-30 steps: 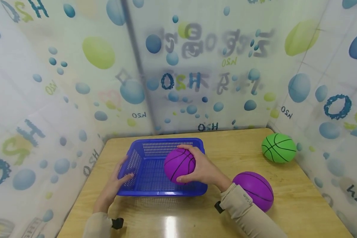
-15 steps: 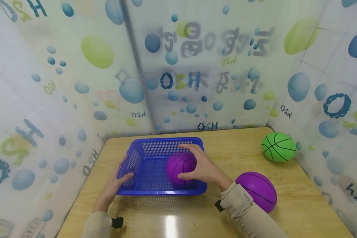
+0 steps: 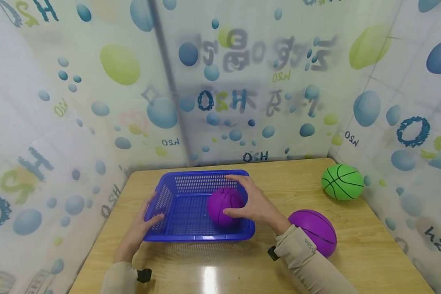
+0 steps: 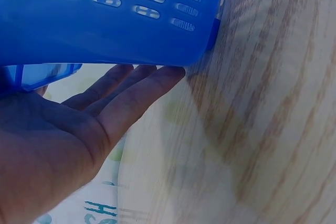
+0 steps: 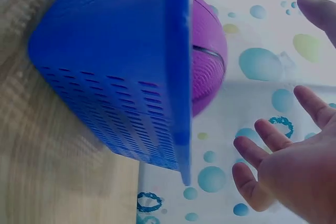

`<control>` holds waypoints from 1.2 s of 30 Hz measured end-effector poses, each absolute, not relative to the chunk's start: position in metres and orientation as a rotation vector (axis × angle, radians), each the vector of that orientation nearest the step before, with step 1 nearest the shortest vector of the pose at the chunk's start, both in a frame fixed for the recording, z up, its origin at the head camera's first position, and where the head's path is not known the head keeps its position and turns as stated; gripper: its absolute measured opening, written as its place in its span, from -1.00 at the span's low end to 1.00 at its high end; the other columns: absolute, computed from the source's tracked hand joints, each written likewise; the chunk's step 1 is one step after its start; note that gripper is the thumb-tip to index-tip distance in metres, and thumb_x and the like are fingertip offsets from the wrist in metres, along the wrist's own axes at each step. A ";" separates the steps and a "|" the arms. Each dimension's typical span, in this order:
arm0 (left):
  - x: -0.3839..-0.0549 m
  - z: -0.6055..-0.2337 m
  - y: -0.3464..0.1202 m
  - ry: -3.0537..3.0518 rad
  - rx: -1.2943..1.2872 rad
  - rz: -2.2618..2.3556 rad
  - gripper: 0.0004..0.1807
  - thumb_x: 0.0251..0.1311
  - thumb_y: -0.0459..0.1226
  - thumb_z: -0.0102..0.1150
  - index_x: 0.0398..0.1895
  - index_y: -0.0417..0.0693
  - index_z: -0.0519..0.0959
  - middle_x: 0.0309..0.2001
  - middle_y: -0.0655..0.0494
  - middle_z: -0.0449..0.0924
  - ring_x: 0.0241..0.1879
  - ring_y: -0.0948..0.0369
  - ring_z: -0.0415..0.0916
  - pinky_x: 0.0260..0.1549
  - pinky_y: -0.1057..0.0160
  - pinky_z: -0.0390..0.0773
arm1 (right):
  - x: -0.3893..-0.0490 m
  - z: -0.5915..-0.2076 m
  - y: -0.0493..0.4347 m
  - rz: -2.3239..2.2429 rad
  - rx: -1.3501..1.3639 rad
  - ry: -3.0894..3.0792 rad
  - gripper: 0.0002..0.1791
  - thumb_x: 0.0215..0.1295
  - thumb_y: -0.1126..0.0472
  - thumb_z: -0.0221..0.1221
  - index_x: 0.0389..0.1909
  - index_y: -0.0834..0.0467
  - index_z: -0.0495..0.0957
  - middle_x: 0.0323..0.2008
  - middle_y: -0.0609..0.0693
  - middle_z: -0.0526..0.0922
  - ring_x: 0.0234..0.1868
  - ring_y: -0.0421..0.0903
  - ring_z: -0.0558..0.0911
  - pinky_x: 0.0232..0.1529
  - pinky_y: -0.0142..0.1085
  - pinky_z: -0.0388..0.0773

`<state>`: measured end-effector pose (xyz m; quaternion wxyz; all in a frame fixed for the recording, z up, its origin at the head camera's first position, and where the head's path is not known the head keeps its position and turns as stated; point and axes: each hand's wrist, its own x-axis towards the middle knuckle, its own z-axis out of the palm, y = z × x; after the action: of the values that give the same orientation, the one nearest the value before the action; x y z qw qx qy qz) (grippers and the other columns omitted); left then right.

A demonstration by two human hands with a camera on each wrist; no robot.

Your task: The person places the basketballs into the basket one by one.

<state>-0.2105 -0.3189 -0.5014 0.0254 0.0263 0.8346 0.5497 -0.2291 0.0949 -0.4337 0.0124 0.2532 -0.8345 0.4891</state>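
Observation:
A blue plastic basket [image 3: 191, 238] with slotted walls sits on the wooden table. Inside it, toward the right end, lies a purple ball with black basketball lines [image 3: 222, 210]. My left hand [image 3: 137, 228] holds the basket's left side, thumb over the rim and fingers along the outside; in the left wrist view those fingers [image 4: 134, 95] reach along the wall. Above the right rim hovers my right hand [image 3: 255, 204], thumb and fingers spread near the ball. The right wrist view shows this hand [image 5: 302, 166] apart from the ball [image 5: 207, 59], holding nothing.
A second purple ball [image 3: 316, 232] rests on the table [image 3: 279, 175] beside my right forearm, which partly hides it. Near the back right corner stands a green ball [image 3: 342, 182] with black lines. Patterned curtains [image 3: 220, 81] enclose the table's back and sides.
My right hand has let go of the purple ball, which has dropped to the basket floor. The hand has since drawn slightly right. My left hand stays on the basket.

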 end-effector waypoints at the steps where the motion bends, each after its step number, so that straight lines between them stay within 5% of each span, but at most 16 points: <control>1: -0.211 -0.502 -0.319 2.580 0.083 1.701 -0.11 0.45 -0.13 0.23 0.67 0.49 -0.05 0.70 0.10 -0.27 0.62 -0.25 -0.33 0.39 -0.56 -0.18 | -0.229 -0.433 0.096 1.518 0.786 -2.597 0.04 0.00 -0.16 0.58 0.52 -0.34 0.27 0.48 -0.25 0.23 0.54 0.01 0.24 0.40 0.29 0.30; 14: -0.214 -0.504 -0.317 2.579 0.075 1.696 -0.09 0.44 -0.09 0.24 0.67 0.52 -0.08 0.70 0.09 -0.29 0.62 -0.28 -0.31 0.37 -0.58 -0.15 | -0.231 -0.377 0.135 1.584 0.809 -2.513 0.18 0.08 -0.13 0.56 0.60 -0.44 0.00 0.59 -0.18 0.11 0.59 0.07 0.16 0.40 0.38 0.22; 26: -0.212 -0.504 -0.314 2.560 0.070 1.707 -0.10 0.45 -0.11 0.22 0.68 0.48 -0.08 0.70 0.03 -0.29 0.61 -0.30 -0.31 0.38 -0.57 -0.15 | -0.218 -0.321 0.212 1.594 0.589 -2.316 0.20 0.14 0.20 0.53 0.61 -0.46 -0.02 0.60 -0.13 0.10 0.59 0.08 0.17 0.35 0.37 0.27; 36: -0.212 -0.503 -0.319 2.572 0.067 1.690 -0.07 0.43 -0.10 0.25 0.68 0.52 -0.10 0.70 0.10 -0.32 0.62 -0.28 -0.38 0.36 -0.60 -0.19 | -0.205 -0.334 0.256 1.673 0.427 -2.309 0.13 0.20 0.24 0.49 0.61 -0.41 0.02 0.60 -0.11 0.10 0.59 0.10 0.16 0.36 0.41 0.21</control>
<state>-0.2120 -0.3192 -0.5029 0.0319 0.0219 0.8351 0.5488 -0.2047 0.2564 -0.3341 0.1286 0.1469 -0.7941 0.5755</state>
